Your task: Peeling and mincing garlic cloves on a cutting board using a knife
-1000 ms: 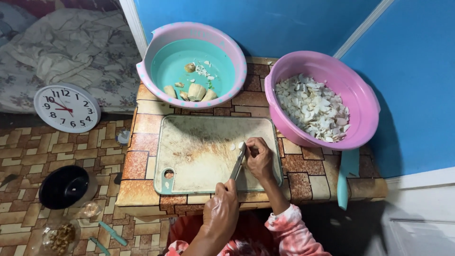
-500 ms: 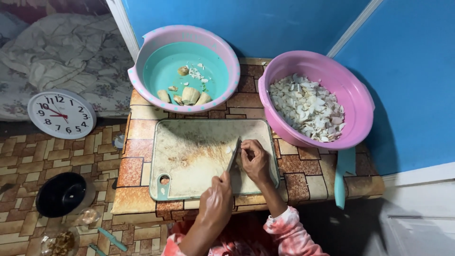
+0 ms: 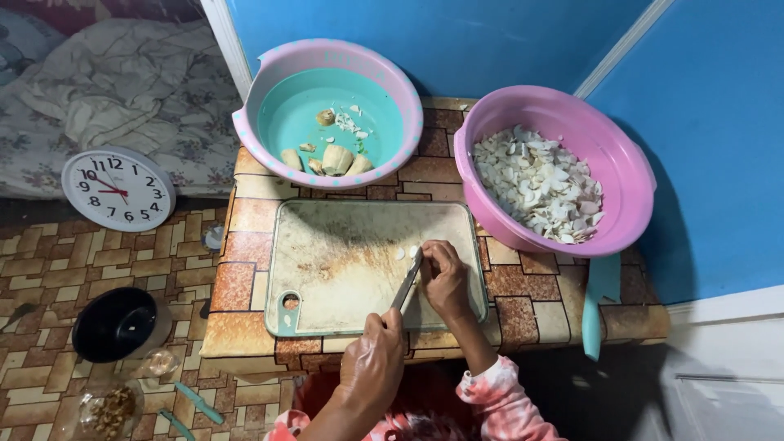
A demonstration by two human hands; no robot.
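Down below, two hands work on one cutting board [image 3: 343, 261]. The left hand [image 3: 371, 363] is curled tight around the handle of one knife [image 3: 406, 280], and the blade points up and away, across the board. The right hand [image 3: 445, 278] sits just beside the blade, on its right side, with its fingers [image 3: 430, 251] bent down and pinched close together on something small; what it holds is hidden under the fingers, so I cannot tell what it is. Two small white slices [image 3: 406, 252] lie on the board, right by the tip of the knife. The board is pale green with brown stains and lies on one low table [image 3: 245, 278] with a brown brick pattern. Two bowls stand at the back of the table. The teal bowl [image 3: 269, 122] with a pink rim is behind the board on the left, and it holds about five tan chunks [image 3: 336, 159] and some little white bits. The pink bowl [image 3: 621, 212] is on the right, touching the board's far corner, and it is full of white slices [image 3: 539, 184], too many to count. One round white clock [image 3: 118, 189] leans on the floor at the left. One black bowl [image 3: 114, 324] sits on the floor below it. One pink sleeve [image 3: 502, 400] covers the right arm.
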